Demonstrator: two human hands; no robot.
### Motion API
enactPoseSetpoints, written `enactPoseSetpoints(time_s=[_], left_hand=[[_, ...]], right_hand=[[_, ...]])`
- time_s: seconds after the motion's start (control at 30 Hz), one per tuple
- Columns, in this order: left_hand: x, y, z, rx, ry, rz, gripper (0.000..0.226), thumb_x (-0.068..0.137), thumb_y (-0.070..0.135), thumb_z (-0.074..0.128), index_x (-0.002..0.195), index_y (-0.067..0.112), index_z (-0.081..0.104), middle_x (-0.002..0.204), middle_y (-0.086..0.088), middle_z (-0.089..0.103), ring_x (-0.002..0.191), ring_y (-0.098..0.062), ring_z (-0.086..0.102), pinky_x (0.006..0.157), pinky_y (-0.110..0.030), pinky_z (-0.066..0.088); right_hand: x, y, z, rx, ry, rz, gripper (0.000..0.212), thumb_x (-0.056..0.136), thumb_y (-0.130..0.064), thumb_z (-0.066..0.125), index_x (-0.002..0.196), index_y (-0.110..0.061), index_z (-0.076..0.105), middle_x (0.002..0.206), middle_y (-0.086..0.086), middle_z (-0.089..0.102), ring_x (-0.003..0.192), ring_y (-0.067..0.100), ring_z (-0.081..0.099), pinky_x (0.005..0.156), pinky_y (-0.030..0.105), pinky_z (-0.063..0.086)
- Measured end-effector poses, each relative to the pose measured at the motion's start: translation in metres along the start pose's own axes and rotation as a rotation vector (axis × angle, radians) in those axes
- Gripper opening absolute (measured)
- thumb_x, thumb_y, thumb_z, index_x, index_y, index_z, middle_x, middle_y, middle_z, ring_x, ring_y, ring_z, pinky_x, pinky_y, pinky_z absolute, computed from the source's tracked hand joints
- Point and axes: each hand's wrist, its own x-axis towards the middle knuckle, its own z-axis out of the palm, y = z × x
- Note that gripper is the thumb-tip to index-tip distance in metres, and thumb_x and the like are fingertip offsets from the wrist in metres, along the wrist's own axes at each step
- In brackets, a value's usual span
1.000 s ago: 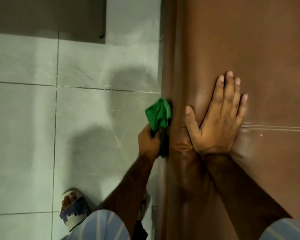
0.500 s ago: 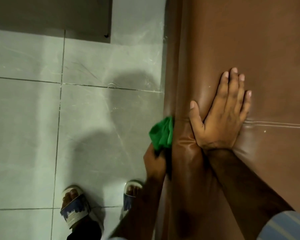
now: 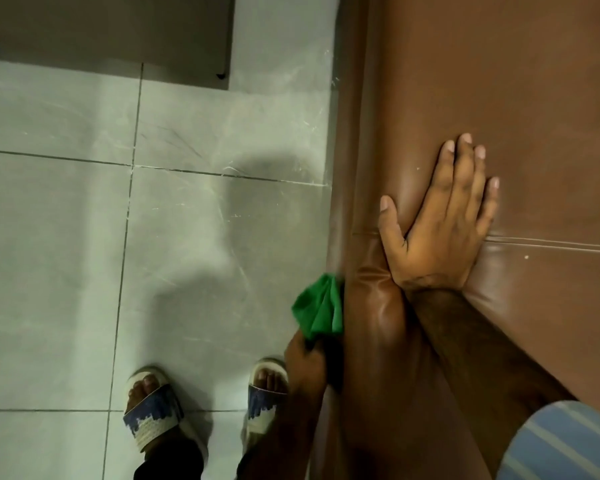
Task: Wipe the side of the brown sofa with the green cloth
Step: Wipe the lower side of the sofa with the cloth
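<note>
The brown sofa (image 3: 492, 98) fills the right half of the view, its side face (image 3: 340, 209) dropping to the floor along the middle. My left hand (image 3: 305, 362) grips a bunched green cloth (image 3: 321, 308) and presses it against that side face, low in the view. My right hand (image 3: 440, 223) lies flat on top of the sofa, fingers together and stretched out, thumb apart, holding nothing.
Grey floor tiles (image 3: 153, 237) cover the left half. My two feet in sandals stand on them, the left one (image 3: 153, 410) farther out, the right one (image 3: 265, 393) close beside the sofa. A dark panel (image 3: 101, 29) sits at the top left.
My left hand has slid the green cloth down along the sofa's side toward me. The right hand has stayed flat on the sofa top. Both feet have come into view.
</note>
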Motion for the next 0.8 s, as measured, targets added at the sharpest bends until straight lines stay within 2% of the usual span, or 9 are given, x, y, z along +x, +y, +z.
enactPoseSetpoints(time_s=[0.07,0.13,0.23,0.33,0.43,0.53,0.63,0.7,0.8], left_hand=[[-0.011,-0.017,-0.010,0.137,-0.008,-0.060,0.020,0.074,0.017,0.053,0.084,0.017,0.071,0.082,-0.011,0.077,0.081,-0.037,0.073,0.076,-0.058,0.060],[0.011,-0.001,-0.001,0.230,-0.005,-0.108,0.023,0.079,0.010,0.056,0.094,0.011,0.073,0.094,-0.016,0.077,0.091,-0.036,0.072,0.087,-0.047,0.060],[0.044,0.056,0.023,0.153,0.094,-0.087,0.024,0.085,0.012,0.060,0.105,0.013,0.072,0.106,-0.016,0.075,0.102,-0.035,0.069,0.090,-0.038,0.055],[0.022,0.060,0.033,-0.103,0.142,0.033,0.024,0.081,0.025,0.058,0.101,0.024,0.071,0.097,-0.009,0.077,0.093,-0.035,0.071,0.085,-0.048,0.059],[-0.027,0.000,0.014,-0.228,0.070,-0.087,0.039,0.077,0.042,0.058,0.105,0.019,0.071,0.098,-0.027,0.071,0.096,-0.053,0.066,0.079,-0.064,0.056],[-0.049,-0.024,-0.008,0.041,0.045,-0.123,0.020,0.083,0.018,0.057,0.091,0.005,0.069,0.082,-0.025,0.067,0.090,-0.054,0.065,0.084,-0.065,0.053],[-0.002,0.014,0.006,0.229,0.064,-0.142,0.016,0.089,0.005,0.055,0.096,0.006,0.070,0.102,-0.022,0.073,0.101,-0.041,0.068,0.090,-0.043,0.055],[0.041,0.065,0.022,0.124,0.105,-0.114,0.021,0.085,0.012,0.060,0.101,0.009,0.072,0.105,-0.019,0.075,0.103,-0.039,0.069,0.093,-0.043,0.057],[0.053,0.122,0.044,-0.263,0.120,0.089,0.027,0.081,0.016,0.063,0.105,0.017,0.074,0.101,-0.009,0.078,0.096,-0.031,0.073,0.086,-0.044,0.061]], right_hand=[[-0.001,0.000,0.001,-0.005,0.000,-0.003,0.088,0.101,-0.066,0.030,0.166,-0.007,0.022,0.176,0.012,0.022,0.165,0.029,0.017,0.134,0.056,0.015],[-0.001,0.000,0.001,-0.005,0.004,-0.004,0.088,0.101,-0.066,0.030,0.166,-0.007,0.022,0.176,0.012,0.022,0.165,0.028,0.017,0.134,0.055,0.014],[-0.001,0.000,0.002,0.011,0.017,0.004,0.087,0.101,-0.065,0.033,0.166,-0.007,0.023,0.176,0.012,0.023,0.165,0.029,0.018,0.134,0.054,0.014],[0.001,-0.001,0.000,0.009,0.009,0.003,0.087,0.101,-0.065,0.033,0.166,-0.008,0.023,0.176,0.012,0.023,0.165,0.029,0.018,0.134,0.054,0.014],[0.002,-0.002,-0.001,0.001,-0.010,0.012,0.087,0.101,-0.066,0.032,0.167,-0.009,0.021,0.177,0.010,0.020,0.165,0.027,0.016,0.134,0.054,0.013],[0.000,-0.002,-0.001,0.003,-0.021,0.015,0.088,0.101,-0.066,0.031,0.167,-0.009,0.021,0.177,0.010,0.020,0.165,0.027,0.015,0.134,0.054,0.013],[0.001,0.000,-0.001,-0.010,-0.019,0.009,0.087,0.101,-0.066,0.031,0.167,-0.009,0.020,0.177,0.010,0.020,0.165,0.027,0.014,0.134,0.054,0.014],[0.000,0.001,0.001,-0.009,-0.019,0.009,0.088,0.101,-0.066,0.031,0.167,-0.009,0.021,0.177,0.010,0.020,0.165,0.027,0.014,0.134,0.054,0.013],[0.000,-0.001,0.000,-0.008,-0.020,0.013,0.088,0.101,-0.065,0.033,0.167,-0.009,0.021,0.177,0.010,0.020,0.165,0.027,0.015,0.134,0.054,0.013]])
